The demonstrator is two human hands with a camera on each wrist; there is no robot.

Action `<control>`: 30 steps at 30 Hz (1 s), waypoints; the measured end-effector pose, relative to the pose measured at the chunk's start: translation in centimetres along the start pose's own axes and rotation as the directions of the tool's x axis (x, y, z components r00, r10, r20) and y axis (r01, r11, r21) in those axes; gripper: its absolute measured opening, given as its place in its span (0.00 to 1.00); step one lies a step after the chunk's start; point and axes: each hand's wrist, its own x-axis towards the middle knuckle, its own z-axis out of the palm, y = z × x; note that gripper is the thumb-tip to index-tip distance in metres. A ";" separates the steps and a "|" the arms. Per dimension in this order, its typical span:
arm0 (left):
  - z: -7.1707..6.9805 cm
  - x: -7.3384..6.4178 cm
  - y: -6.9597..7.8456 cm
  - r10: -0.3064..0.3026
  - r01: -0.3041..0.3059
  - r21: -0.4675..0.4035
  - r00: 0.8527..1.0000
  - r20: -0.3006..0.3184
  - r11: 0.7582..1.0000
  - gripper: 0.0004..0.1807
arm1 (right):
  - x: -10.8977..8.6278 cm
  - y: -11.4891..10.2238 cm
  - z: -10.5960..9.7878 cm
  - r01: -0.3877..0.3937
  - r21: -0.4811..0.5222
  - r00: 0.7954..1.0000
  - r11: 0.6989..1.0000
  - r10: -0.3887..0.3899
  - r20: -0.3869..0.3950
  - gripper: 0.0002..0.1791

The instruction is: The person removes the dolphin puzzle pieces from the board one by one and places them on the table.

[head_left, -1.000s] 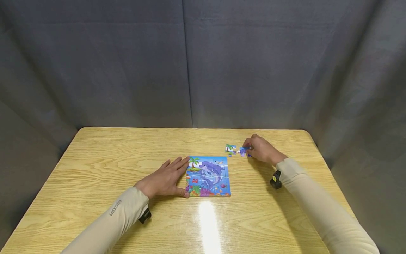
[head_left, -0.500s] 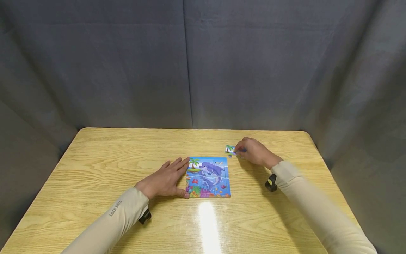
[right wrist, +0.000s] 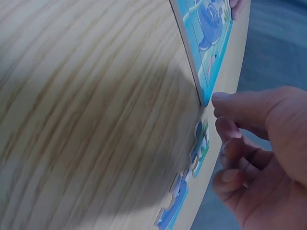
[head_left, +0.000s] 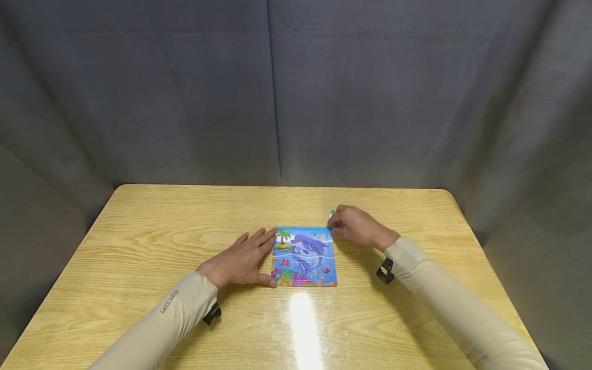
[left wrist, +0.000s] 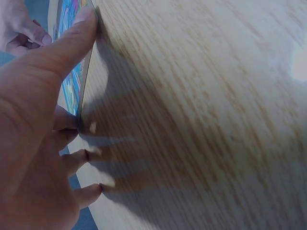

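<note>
Left hand (head_left: 238, 262) lay spread against the left edge of the dolphin puzzle (head_left: 307, 257); right hand (head_left: 356, 226) was bent at the puzzle's far right corner, whether pinching it I could not tell. Near that corner lay 2 loose pieces (right wrist: 199, 152), all on the wood-grain table (head_left: 185, 221), grey curtain (head_left: 185, 103) behind.

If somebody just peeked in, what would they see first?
Probably the bright dolphin puzzle, flat near the middle of the table. Next, the left hand touching its left edge and the right hand by its far right corner. Then the loose pieces lying near that same corner.
</note>
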 end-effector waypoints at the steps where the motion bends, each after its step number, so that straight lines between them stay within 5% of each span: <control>1: 0.0 0.0 0.0 -0.001 0.001 -0.002 1.000 0.001 1.000 0.61 | 0.0 -0.1 0.1 0.000 0.000 1.000 1.000 0.000 0.004 0.10; 30: -0.2 0.0 0.1 -0.002 0.002 0.003 1.000 0.007 1.000 0.61 | 0.0 -2.0 1.3 0.013 -0.031 0.998 0.999 -0.011 0.058 0.15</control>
